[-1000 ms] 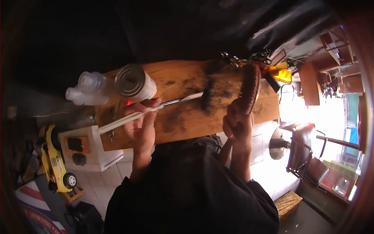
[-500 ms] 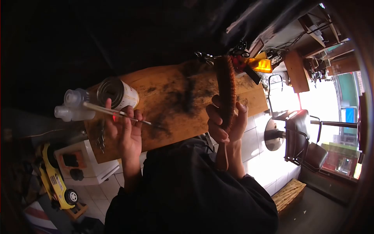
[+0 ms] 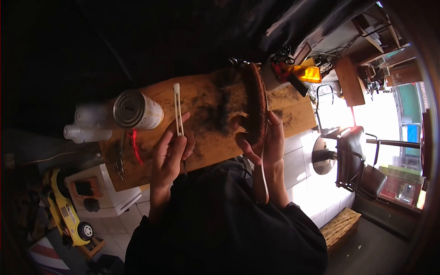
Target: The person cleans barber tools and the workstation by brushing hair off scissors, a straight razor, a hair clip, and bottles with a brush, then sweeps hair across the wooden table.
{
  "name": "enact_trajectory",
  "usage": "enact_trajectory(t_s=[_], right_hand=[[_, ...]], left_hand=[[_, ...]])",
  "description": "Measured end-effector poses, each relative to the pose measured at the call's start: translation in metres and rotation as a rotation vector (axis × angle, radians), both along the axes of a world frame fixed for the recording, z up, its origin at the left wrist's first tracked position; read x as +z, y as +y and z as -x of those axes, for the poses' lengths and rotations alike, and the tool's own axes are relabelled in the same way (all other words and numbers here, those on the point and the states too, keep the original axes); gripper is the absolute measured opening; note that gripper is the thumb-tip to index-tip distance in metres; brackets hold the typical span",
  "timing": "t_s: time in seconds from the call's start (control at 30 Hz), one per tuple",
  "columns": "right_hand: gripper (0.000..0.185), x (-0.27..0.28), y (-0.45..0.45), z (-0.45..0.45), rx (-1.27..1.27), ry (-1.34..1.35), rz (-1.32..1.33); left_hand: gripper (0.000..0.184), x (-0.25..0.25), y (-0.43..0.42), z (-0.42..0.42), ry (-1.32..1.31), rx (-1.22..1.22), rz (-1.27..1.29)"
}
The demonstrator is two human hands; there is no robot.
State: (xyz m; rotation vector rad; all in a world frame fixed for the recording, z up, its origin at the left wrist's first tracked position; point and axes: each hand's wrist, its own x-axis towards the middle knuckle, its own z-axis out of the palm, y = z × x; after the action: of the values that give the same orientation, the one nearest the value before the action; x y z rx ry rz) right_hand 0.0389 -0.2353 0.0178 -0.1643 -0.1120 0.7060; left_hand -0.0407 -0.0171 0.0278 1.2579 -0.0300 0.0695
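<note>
My left hand [image 3: 170,153] is closed around a straight razor [image 3: 178,105] with a pale, slotted handle pointing up. A dark, thin part of it shows below the fingers. In my right hand [image 3: 270,142] is a long, curved brush [image 3: 255,98] with brown bristles, held upright. Its pale, slim back curves down past the wrist into a thin handle. Both hands are over the near side of a wooden board [image 3: 195,98] strewn with dark smudges or loose hair. A metal can [image 3: 137,111] stands left of the razor.
Translucent plastic bottles [image 3: 87,133] stand left of the can, near a red strip [image 3: 136,147] and metal scissors [image 3: 119,166]. An orange-yellow object [image 3: 308,73] sits at the far right. Beyond are a barber chair [image 3: 352,146] and a yellow toy car [image 3: 64,208].
My left hand has moved right and turned the razor from slanting to nearly upright. My right hand has turned, shifting the brush slightly left and showing its pale back edge.
</note>
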Motion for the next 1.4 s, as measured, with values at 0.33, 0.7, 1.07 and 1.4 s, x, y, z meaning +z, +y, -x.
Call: enact_trajectory(t_s=[0.33,0.7,1.07,1.4], right_hand=[[0.066,0.008,0.007,0.002,-0.014,0.133,-0.136],[0.060,0.013,0.001,0.005,0.007,-0.439,0.631],[0.060,0.028,0.019,-0.005,-0.702,-1.137,1.611],[0.058,0.026,0.013,-0.012,-0.849,-1.062,1.618]], left_hand=[[0.044,0.007,0.002,0.000,0.077,0.071,-0.042],[0.039,0.007,-0.001,-0.005,0.163,0.050,-0.157],[0.033,0.004,-0.005,-0.005,0.128,-0.047,-0.166],[0.034,0.008,-0.003,-0.005,0.134,-0.106,-0.119]])
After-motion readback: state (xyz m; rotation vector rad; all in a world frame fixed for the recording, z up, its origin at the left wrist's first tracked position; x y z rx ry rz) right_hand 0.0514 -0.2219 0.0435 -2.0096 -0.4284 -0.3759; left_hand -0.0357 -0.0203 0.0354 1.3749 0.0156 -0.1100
